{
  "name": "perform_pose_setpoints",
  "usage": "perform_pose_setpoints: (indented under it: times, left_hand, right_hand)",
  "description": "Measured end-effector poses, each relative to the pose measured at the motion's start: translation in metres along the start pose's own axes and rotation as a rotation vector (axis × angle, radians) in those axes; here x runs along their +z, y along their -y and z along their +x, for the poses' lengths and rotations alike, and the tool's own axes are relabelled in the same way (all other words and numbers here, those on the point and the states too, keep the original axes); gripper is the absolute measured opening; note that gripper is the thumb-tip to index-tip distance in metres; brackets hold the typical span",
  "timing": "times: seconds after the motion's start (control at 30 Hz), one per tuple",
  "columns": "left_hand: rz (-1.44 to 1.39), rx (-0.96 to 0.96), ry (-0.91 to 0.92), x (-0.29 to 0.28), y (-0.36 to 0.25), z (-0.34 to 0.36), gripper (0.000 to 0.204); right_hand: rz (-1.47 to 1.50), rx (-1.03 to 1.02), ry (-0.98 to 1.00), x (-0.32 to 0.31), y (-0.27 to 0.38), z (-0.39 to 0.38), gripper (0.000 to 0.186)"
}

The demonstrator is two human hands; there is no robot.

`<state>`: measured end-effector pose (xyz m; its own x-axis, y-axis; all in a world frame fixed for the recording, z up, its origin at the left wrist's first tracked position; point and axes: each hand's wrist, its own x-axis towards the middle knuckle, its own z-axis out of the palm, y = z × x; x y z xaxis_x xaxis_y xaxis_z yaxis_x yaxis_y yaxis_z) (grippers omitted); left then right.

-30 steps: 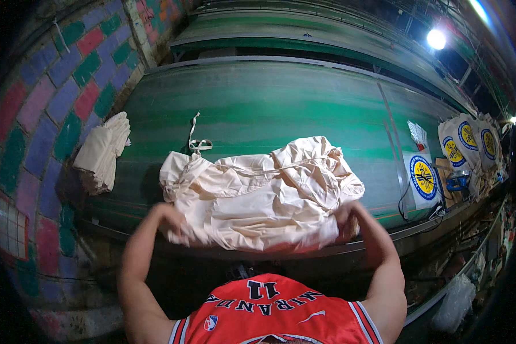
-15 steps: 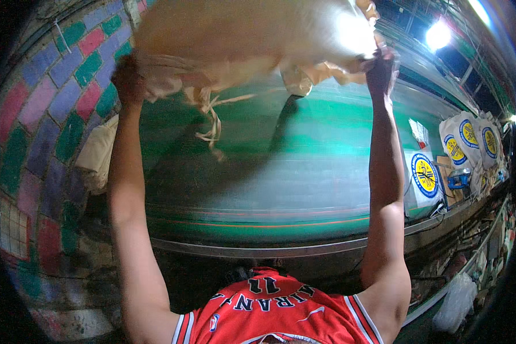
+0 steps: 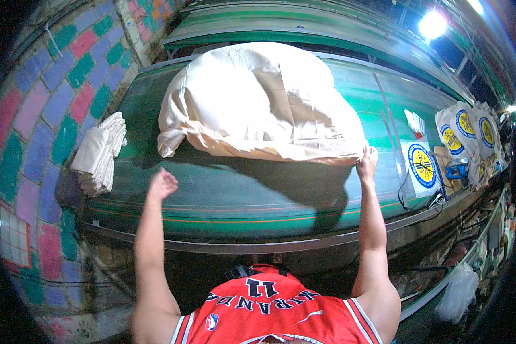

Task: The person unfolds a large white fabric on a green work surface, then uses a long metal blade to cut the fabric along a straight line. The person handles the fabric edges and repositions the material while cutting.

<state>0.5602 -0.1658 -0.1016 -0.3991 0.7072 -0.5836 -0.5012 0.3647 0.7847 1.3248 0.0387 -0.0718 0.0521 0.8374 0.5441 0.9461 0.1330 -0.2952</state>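
- Pinched between the fingers of the right hand (image 3: 367,163) is the near right corner of the cloth (image 3: 229,109); the fingers are closed on its edge.
- The left hand (image 3: 163,182) holds nothing: its fingers are loosely curled, just below the cloth's near left corner and apart from it.
- The cloth, cream and puffed up into a dome, is over the middle of the green table (image 3: 241,212), its shadow falling on the surface nearer the person.
- A folded cream stack (image 3: 97,152) sits at the table's left end, beside the painted brick wall (image 3: 40,132).
- Right of the right hand, a white sheet (image 3: 423,166) with a round blue and yellow emblem lies near the table's edge.
- Beyond it are a blue tool (image 3: 456,170) and cream pieces (image 3: 464,129) bearing similar emblems.
- A lamp (image 3: 433,24) shines at the upper right.
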Motion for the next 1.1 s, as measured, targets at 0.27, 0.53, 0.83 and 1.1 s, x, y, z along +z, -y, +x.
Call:
perform_pose_setpoints:
  times: [0.27,0.53,0.83,1.1]
  left_hand:
    - [-0.090,-0.224,0.249,0.123,0.101,-0.010,0.051]
    - [-0.276,-0.368,0.313,0.235,0.140,-0.005,0.074]
    - [1.084,0.934,-0.001,0.267,0.153,0.016,0.055]
    - [1.685,0.654,-0.182,0.208,0.085,0.021,0.034]
  right_hand:
    - [0.898,1.152,-0.049,0.061,-0.007,-0.076,0.078]
    - [1.862,1.280,0.172,0.061,0.120,-0.148,0.086]
    - [2.055,1.343,0.088,0.067,0.144,-0.094,0.036]
    - [2.198,1.189,0.062,0.060,0.132,-0.090,0.031]
